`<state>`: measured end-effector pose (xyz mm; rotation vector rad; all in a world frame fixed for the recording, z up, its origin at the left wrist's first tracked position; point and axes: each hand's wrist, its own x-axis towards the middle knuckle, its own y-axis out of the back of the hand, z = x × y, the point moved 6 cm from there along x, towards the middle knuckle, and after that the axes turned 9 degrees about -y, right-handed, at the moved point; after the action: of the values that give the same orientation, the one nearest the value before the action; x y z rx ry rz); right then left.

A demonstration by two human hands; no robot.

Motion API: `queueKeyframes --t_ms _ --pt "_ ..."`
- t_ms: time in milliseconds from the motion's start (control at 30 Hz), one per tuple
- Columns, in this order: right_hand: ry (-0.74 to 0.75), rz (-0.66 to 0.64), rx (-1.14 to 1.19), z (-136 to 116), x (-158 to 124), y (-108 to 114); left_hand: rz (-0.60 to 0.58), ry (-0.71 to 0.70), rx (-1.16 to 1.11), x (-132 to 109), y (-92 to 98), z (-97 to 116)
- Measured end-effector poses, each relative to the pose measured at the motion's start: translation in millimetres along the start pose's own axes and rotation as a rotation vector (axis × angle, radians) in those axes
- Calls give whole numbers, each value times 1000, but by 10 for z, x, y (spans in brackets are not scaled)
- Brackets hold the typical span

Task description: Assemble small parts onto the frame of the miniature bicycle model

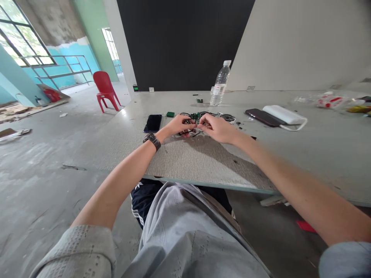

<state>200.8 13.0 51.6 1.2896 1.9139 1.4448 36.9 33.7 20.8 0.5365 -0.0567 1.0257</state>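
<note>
My left hand (182, 125) is closed around a small dark part made of thin bars (184, 133), mostly covered by the fingers. Close against its fingertips, my right hand (216, 126) is pinched; whatever lies between its fingers is too small to make out. Just behind both hands are small green and black model pieces (196, 115). A spoked toy wheel (227, 117) lies beyond my right hand. A small green block (170, 114) sits left of these pieces, near a dark phone (152, 123).
A clear plastic bottle (220, 87) stands toward the back of the grey table (179, 162). On the right lie a dark phone (265, 117) and a white power bank (282, 115) with a cable. Farther right is crumpled plastic packaging (330, 101). A red chair (106, 88) stands on the floor.
</note>
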Motion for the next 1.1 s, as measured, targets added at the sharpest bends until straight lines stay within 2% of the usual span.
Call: queueKeyframes --t_ms 133,367,667,967,1100 --pt "39 44 2 -23 7 -36 -61 -14 1 4 -50 3" --pt "95 46 52 -14 15 -59 -112 -10 -24 -24 -92 43" --pt "103 86 43 10 16 -44 -77 0 -149 -5 -99 -45" --pt "67 151 40 26 -5 131 -6 65 -213 21 -60 -133" --pt "53 132 35 76 1 163 -11 59 -189 9 -37 -114"
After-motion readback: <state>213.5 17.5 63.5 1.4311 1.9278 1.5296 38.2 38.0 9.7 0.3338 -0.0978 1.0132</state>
